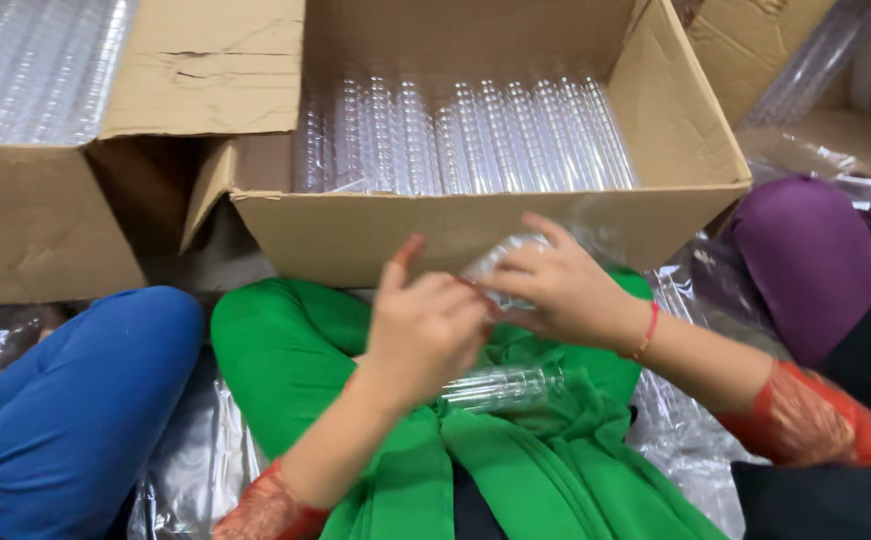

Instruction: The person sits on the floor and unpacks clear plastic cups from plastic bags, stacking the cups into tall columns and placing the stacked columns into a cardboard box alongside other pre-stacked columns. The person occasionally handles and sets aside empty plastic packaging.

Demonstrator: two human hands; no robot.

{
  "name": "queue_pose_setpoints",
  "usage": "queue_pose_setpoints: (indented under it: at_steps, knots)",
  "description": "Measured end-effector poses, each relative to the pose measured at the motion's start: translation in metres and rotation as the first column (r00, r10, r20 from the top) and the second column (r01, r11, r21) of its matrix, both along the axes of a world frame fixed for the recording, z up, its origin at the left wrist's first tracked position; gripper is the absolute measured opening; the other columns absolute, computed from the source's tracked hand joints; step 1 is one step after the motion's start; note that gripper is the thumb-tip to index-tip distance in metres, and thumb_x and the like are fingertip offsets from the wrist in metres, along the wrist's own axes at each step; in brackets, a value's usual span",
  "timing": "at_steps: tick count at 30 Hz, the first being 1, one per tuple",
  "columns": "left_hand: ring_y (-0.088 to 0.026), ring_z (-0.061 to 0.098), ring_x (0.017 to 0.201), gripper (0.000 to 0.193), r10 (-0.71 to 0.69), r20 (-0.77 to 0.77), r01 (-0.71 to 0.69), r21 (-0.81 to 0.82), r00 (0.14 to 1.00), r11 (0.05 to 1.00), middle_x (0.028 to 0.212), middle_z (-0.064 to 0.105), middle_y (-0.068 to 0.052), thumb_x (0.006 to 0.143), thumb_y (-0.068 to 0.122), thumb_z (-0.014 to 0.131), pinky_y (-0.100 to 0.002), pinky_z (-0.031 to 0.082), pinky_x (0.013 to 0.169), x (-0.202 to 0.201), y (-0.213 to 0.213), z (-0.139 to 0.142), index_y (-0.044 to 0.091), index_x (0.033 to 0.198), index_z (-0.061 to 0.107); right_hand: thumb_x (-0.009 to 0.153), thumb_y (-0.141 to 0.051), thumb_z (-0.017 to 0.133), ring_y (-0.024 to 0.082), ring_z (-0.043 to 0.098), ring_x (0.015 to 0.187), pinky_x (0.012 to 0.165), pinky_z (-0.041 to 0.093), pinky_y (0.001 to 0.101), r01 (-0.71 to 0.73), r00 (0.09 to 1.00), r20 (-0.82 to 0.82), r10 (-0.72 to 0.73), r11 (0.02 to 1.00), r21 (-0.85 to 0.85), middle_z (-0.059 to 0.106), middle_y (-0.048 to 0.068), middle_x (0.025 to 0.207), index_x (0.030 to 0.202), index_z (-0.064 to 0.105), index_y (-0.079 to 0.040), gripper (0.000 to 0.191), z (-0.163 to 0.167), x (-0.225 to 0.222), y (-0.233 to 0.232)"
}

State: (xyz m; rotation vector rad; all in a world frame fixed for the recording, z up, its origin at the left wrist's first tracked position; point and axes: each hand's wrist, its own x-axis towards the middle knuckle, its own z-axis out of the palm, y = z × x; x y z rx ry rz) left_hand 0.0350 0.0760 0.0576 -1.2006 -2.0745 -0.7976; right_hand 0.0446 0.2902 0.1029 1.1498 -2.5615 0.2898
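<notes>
Head view: the person sits cross-legged in green cloth [336,370], both hands meeting over the lap. The left hand [426,330] is curled, its grip narrow, fingertips pressed to the near end of a small clear plastic piece [501,262], one finger sticking up. The right hand [561,290] closes around the same clear piece from the far side, so both hands hold it between them, just in front of the near wall of a large open brown cardboard box [456,230]. A thin red band [648,332] circles the right wrist. Under the hands, on the green lap, lies a clear ribbed plastic tube [506,387].

Inside the box, rows of clear plastic tubes [476,135] lie packed side by side, running near to far. A second brown cardboard box [36,220] stands at far left, with more clear plastic packed inside. Near left is another person's knee in blue cloth [76,400]; on the right, one in purple cloth [806,260]. Crinkled clear plastic film [686,440] lies near right.
</notes>
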Motion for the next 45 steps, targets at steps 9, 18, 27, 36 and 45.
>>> queue_pose_setpoints:
  at_steps: [9,18,27,36,45]
  knots:
    - [-0.022,0.068,0.1,0.035,-0.111,0.243,0.071,0.168,0.964,0.983,0.102,0.07,-0.002,0.082,0.02,0.083,-0.051,0.045,0.108,0.019,-0.028,-0.019,0.012,0.115,0.073,0.072,-0.016,0.076,0.027,0.065,0.083,0.078,0.052,0.042,-0.154,0.949,0.294,0.114,0.981,0.115,0.059,0.005,0.075,0.095,0.074,-0.008,0.024,0.011,0.078,0.061]
    - [-0.03,0.067,0.098,0.02,0.251,0.543,-0.314,0.026,0.802,0.949,0.106,0.072,-0.006,0.086,0.011,0.073,-0.041,0.051,0.088,0.034,-0.088,-0.093,0.01,0.106,0.073,0.085,-0.029,0.074,0.024,0.066,0.088,0.082,0.051,0.0372,-0.133,0.831,0.556,-0.002,0.97,0.202,0.063,0.0,0.081,0.092,0.072,-0.015,0.016,0.004,0.136,0.101]
    - [-0.04,0.06,0.118,0.059,0.259,0.549,-0.249,-0.095,0.795,0.964,0.137,0.058,-0.021,0.085,0.008,0.062,-0.047,0.05,0.094,0.038,-0.074,-0.164,-0.002,0.142,0.05,0.084,-0.031,0.075,0.022,0.068,0.091,0.083,0.051,0.0397,0.028,0.644,0.712,-0.28,0.939,0.344,0.07,-0.003,0.085,0.088,0.074,-0.019,0.013,-0.027,0.175,0.129]
    - [-0.036,0.064,0.108,0.065,0.329,0.722,-0.208,-0.256,0.609,0.944,0.116,0.066,-0.015,0.084,0.001,0.056,-0.048,0.051,0.09,0.017,-0.087,-0.204,0.004,0.148,0.047,0.083,-0.035,0.078,0.019,0.068,0.088,0.079,0.053,0.0356,0.092,0.722,0.645,-0.25,0.959,0.269,0.069,-0.006,0.083,0.089,0.076,-0.02,0.016,-0.035,0.18,0.138]
    - [-0.036,0.058,0.124,0.066,0.359,0.575,-0.309,-0.186,0.735,0.933,0.143,0.056,-0.015,0.079,-0.002,0.061,-0.046,0.049,0.097,0.027,-0.08,-0.206,0.022,0.141,0.059,0.088,-0.038,0.078,0.017,0.068,0.085,0.08,0.053,0.0355,0.102,0.711,0.63,-0.312,0.932,0.347,0.067,-0.006,0.079,0.085,0.074,-0.018,0.02,-0.029,0.177,0.136]
